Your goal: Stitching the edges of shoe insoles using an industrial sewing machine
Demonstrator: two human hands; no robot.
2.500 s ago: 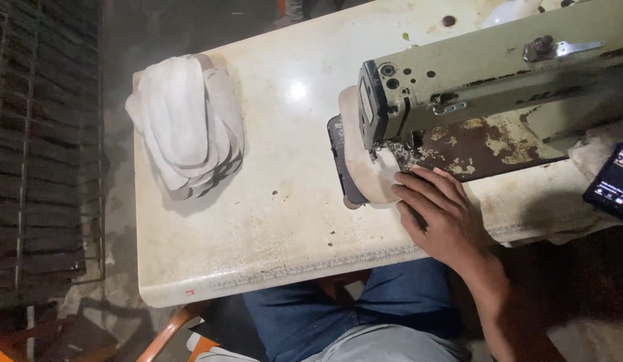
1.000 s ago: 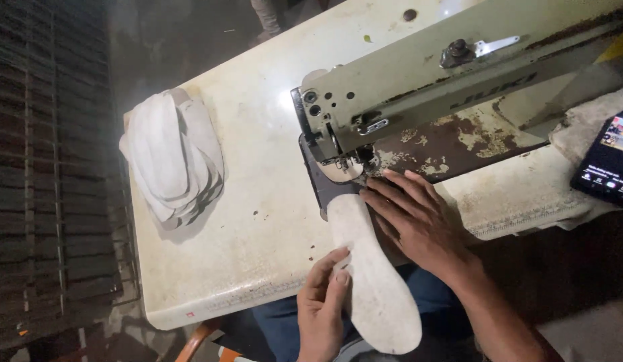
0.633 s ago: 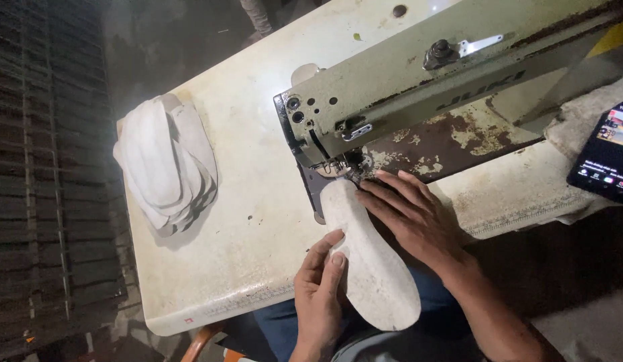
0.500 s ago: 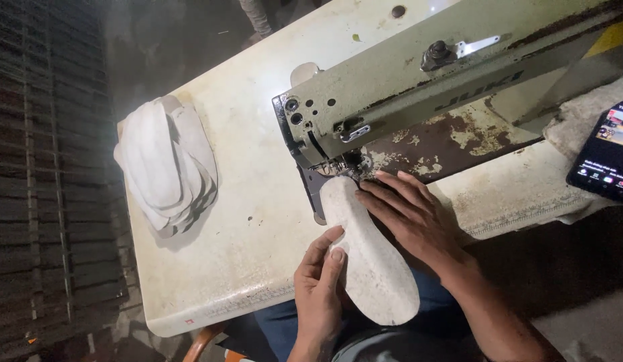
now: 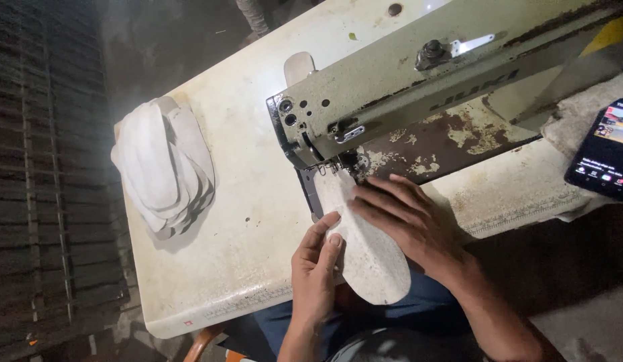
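The white insole [image 5: 365,248] lies on the worktop [image 5: 258,221], its tip under the sewing machine [image 5: 392,100] needle — most of it seemingly yet to feed through. Left hand [image 5: 316,268] fingers pinch its edge; right hand [image 5: 409,224] presses flat, open. Stacked insoles [image 5: 160,167] lie well apart.

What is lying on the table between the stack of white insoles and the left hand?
Nothing: in the head view only bare, stained table lies between the stack of white insoles and the left hand.
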